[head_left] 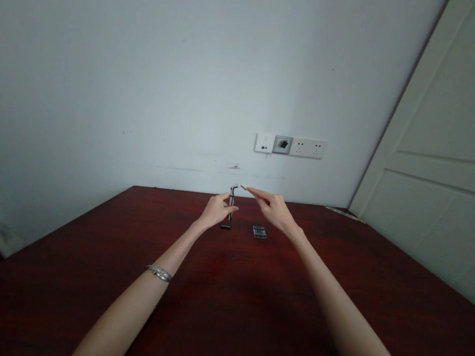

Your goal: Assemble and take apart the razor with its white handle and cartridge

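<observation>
My left hand (217,209) is closed around the handle of a silver and black razor (232,200), holding it upright above the far part of the table. The razor's bent neck points right, and no blade head shows clearly on it. My right hand (274,208) is closed, its fingertips pinching a small pale flat piece (243,186) just right of the neck, with a slight gap between them. Below my left hand a short dark green and black bar (225,227) lies on the table. A small clear plastic case (259,232) with dark parts sits below my right hand.
The dark red wooden table (222,313) reaches back to a white wall. Sockets and switches (290,146) are set in the wall above its far edge. A pale panelled door (444,167) stands at the right, and a thin pale strip (345,214) lies along the back right edge.
</observation>
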`<action>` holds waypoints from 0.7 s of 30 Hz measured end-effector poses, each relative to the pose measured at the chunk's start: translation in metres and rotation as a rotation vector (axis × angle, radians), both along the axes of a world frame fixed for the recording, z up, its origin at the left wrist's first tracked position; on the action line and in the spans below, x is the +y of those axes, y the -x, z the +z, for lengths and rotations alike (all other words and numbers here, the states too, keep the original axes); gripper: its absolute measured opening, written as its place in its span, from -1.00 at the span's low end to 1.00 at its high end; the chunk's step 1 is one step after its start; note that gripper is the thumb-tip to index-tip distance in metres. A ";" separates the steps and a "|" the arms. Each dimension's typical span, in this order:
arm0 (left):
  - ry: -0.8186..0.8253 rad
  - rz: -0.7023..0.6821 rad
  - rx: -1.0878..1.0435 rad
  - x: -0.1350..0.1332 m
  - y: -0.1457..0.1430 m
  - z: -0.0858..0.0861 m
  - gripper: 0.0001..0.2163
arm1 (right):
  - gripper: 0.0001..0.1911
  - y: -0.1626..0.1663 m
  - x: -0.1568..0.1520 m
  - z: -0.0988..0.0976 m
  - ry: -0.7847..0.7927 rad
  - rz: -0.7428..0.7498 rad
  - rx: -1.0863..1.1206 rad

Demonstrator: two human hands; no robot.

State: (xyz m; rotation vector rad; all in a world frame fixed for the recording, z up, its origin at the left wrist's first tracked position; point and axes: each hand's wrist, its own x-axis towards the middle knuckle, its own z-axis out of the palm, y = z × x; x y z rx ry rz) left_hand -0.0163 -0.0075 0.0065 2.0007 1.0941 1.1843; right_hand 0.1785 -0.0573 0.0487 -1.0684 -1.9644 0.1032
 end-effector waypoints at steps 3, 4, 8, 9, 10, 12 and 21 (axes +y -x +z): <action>-0.009 -0.001 0.009 -0.001 0.000 0.000 -0.80 | -0.61 0.001 0.003 -0.003 0.017 0.095 0.113; -0.015 -0.006 0.010 -0.001 -0.001 0.001 -0.80 | -0.61 0.002 0.004 -0.004 0.035 0.119 0.147; -0.009 -0.032 0.000 0.000 -0.002 0.001 -0.82 | -0.56 0.004 0.008 -0.012 0.159 0.151 0.284; -0.002 -0.038 -0.003 0.000 -0.002 0.001 -0.83 | -0.54 0.004 0.010 -0.014 0.191 0.168 0.324; 0.003 -0.044 -0.003 0.000 -0.002 0.001 -0.83 | -0.53 0.005 0.010 -0.015 0.221 0.191 0.362; 0.000 -0.060 -0.005 0.000 -0.003 0.001 -0.84 | -0.50 0.006 0.011 -0.018 0.270 0.244 0.416; 0.067 -0.129 -0.035 -0.004 -0.003 0.002 -0.89 | -0.51 0.005 0.012 -0.020 0.225 0.190 0.435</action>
